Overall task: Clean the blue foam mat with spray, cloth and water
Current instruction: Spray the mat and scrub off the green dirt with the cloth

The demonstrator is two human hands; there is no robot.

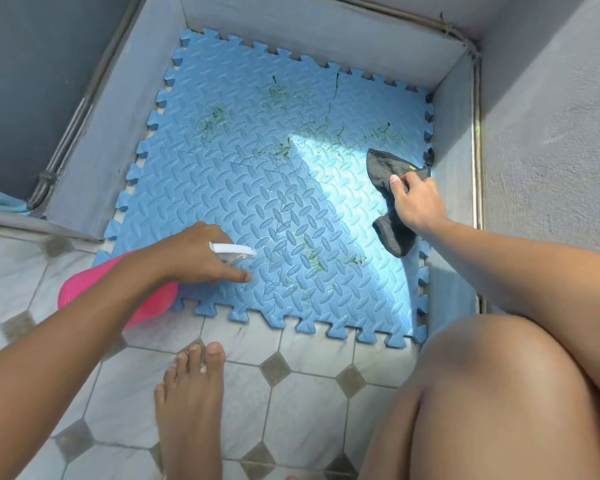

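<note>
A blue foam mat [243, 188] with jigsaw edges lies on the floor in a walled corner. Green smears and streaks mark its far half and a patch near its front. My left hand [194, 254] grips a pink spray bottle [94, 289] by its white trigger head [234, 252], nozzle pointing right over the mat's front. My right hand [414, 199] holds a dark grey cloth [387, 171] at the mat's right edge. The cloth hangs out on both sides of the hand. A bright sunlit patch crosses the mat's right part.
Grey walls [326, 32] close the mat in at the back, left and right. White floor tiles [309, 355] with grey diamond insets lie in front. My bare foot [191, 403] and my bent knee [499, 393] are near the mat's front edge.
</note>
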